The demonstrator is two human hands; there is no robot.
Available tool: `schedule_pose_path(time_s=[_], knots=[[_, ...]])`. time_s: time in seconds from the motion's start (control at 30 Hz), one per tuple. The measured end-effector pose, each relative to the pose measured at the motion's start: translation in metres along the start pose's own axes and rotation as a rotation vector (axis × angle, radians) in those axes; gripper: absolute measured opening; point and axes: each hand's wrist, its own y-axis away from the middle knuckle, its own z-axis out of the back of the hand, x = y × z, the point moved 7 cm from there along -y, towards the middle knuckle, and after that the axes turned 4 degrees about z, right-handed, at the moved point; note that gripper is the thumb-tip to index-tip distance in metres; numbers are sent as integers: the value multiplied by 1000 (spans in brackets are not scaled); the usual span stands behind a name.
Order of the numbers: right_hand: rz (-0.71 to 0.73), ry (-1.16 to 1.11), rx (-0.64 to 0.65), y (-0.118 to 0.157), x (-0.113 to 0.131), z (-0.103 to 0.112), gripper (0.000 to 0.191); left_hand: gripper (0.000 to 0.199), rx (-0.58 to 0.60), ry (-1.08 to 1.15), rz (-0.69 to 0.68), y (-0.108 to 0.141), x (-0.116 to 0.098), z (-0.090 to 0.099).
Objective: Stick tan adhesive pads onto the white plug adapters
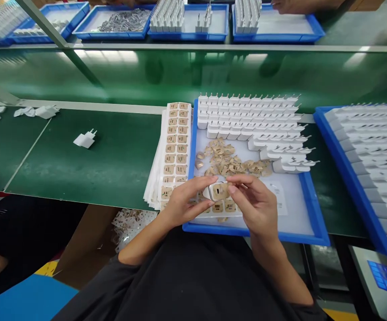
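Between my hands, over the front of a blue tray [297, 237], is a white plug charger [207, 193]. My left hand [184, 201] grips its body between thumb and fingers. On the charger's face, turned toward me, sits a tan sticker [220, 191] with a dark slot in it. The thumb and forefinger of my right hand [258, 205] pinch at the sticker's right edge. Beneath them lies a partly hidden sheet of tan stickers [230, 206]. Loose tan pieces [227, 160] are heaped behind my hands, before rows of upright white chargers [233, 111].
Left of the tray lies a stack of sticker sheets [175, 147]. One charger [85, 139] rests on the green bench [120, 165]. Another blue tray [350, 174] full of chargers stands at right. Across the divider are more trays and another person's hand [287, 5].
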Motion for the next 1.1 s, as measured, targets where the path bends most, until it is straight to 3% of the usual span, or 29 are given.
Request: schedule_pose_path(time_s=[0.2, 1.1], knots=[[-47, -15, 2, 3, -3, -1, 10, 53, 9, 7, -3, -2, 0, 0], [75, 18, 23, 4, 5, -3, 20, 53, -7, -2, -57, -4, -3, 0]])
